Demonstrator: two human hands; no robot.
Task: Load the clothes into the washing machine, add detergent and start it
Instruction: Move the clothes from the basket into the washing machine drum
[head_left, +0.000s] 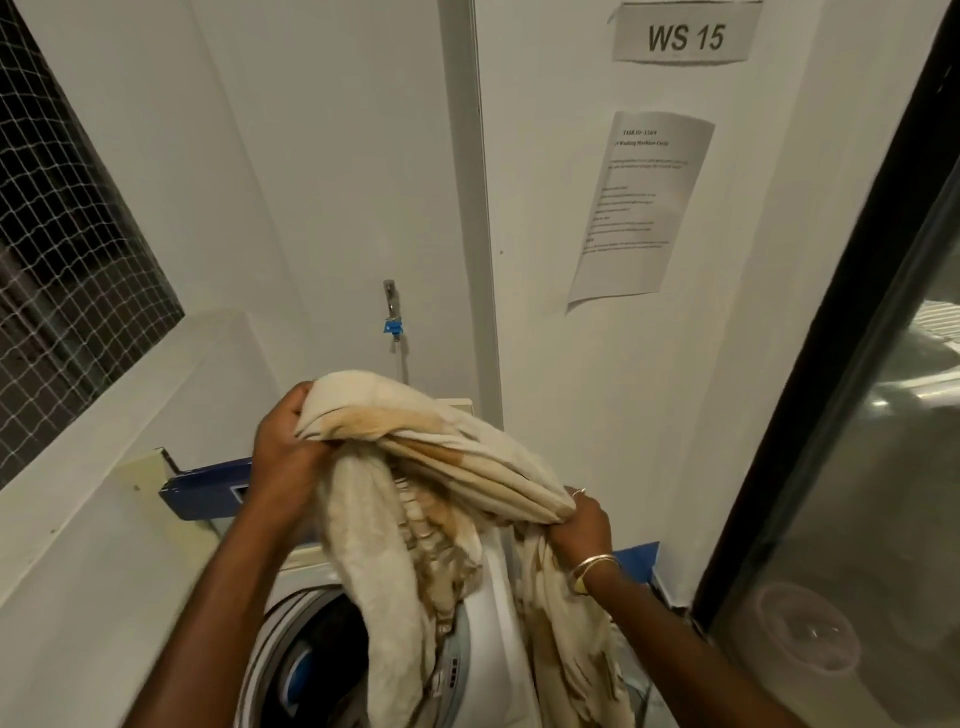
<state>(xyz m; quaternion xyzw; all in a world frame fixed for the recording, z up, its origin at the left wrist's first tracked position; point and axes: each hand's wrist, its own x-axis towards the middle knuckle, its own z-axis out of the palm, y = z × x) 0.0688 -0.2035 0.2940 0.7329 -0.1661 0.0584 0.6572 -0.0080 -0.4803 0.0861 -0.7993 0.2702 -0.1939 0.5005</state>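
A large cream cloth with tan stains (426, 467) hangs bunched above the washing machine (498, 613). My left hand (283, 447) grips its upper left fold. My right hand (584, 525), with a bangle on the wrist, grips a fold lower on the right. The cloth's lower part drapes down over the machine's top and into the open round drum opening (317, 660), where something blue shows inside. No detergent is in view.
The machine's raised blue-edged lid (208, 491) stands behind my left arm. A tap with a blue fitting (393, 317) is on the white wall above. A ledge (104, 467) runs along the left, a dark-framed glass door (857, 467) on the right.
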